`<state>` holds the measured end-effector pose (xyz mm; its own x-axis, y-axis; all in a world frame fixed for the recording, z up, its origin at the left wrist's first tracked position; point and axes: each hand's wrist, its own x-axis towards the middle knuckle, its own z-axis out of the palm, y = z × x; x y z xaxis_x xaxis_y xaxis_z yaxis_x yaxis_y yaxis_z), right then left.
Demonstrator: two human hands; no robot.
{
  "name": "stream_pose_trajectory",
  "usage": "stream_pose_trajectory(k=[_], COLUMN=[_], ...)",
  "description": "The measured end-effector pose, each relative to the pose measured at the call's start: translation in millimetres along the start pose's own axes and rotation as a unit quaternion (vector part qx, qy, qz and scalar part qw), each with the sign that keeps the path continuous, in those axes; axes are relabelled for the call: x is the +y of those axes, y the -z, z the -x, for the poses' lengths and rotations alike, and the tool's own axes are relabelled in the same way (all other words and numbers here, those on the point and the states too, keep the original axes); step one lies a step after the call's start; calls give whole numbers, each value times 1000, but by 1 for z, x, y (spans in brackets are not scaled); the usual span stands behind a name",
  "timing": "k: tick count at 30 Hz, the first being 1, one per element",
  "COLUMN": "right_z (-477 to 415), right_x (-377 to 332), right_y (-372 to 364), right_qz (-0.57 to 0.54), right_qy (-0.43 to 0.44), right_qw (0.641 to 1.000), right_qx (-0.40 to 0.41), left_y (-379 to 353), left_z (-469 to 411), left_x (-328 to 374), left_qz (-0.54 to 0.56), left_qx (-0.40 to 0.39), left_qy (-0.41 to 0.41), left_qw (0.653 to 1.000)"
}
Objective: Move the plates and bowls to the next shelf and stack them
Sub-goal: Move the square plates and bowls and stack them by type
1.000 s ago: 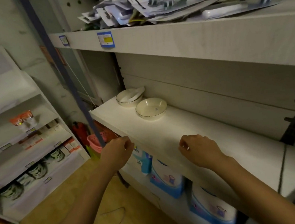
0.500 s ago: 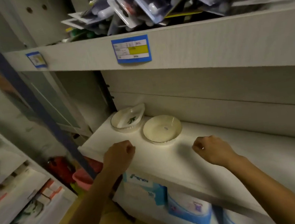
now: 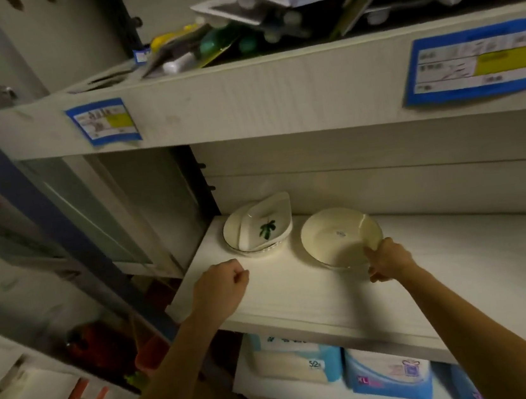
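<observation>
Two sets of crockery stand at the left end of the white middle shelf (image 3: pixel 300 297). A cream plate (image 3: pixel 336 236) lies on the right; my right hand (image 3: pixel 387 262) pinches its near right rim, thumb on top. To its left a round white bowl (image 3: pixel 234 236) holds a smaller boat-shaped dish with a green leaf print (image 3: pixel 266 225), tilted inside it. My left hand (image 3: pixel 219 287) is a closed fist over the shelf's front, just in front of the bowl, touching nothing.
The upper shelf (image 3: pixel 275 98) juts out overhead with blue price labels and a pile of blister packs (image 3: pixel 297 6). Blue and white packets (image 3: pixel 389 376) fill the shelf below. A dark blue post (image 3: pixel 40 206) and another rack stand to the left.
The view has closed in on the shelf. My right hand went forward from the shelf's front and took the plate's rim. My left hand stayed a fist at the shelf's front.
</observation>
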<state>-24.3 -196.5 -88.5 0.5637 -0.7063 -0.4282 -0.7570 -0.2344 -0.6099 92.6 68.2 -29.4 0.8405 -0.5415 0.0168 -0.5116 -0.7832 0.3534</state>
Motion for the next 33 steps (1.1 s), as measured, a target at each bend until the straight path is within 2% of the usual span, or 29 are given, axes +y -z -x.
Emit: stream_pose_trajectory(k=[6,14,22,33], right_z=[-6,38,79,87], right_x=[-5,9,18,22], right_y=[-12,6,21,25], right_qz=[-61,-87,-122,-126], right_qy=[-35,-6,-10,-45], right_qw=[996,993,987,983], right_qx=[49,76,103,125], left_y=[-5,-14,-36,-36], left_z=[-20,-77,-127,-148], left_x=[-24,-18,-12,-15], left_qz=[23,35,-124,-120], left_qx=[-18,34,-62,-75], left_qy=[-2,23,65,101], left_qw=[1000,999,988,985])
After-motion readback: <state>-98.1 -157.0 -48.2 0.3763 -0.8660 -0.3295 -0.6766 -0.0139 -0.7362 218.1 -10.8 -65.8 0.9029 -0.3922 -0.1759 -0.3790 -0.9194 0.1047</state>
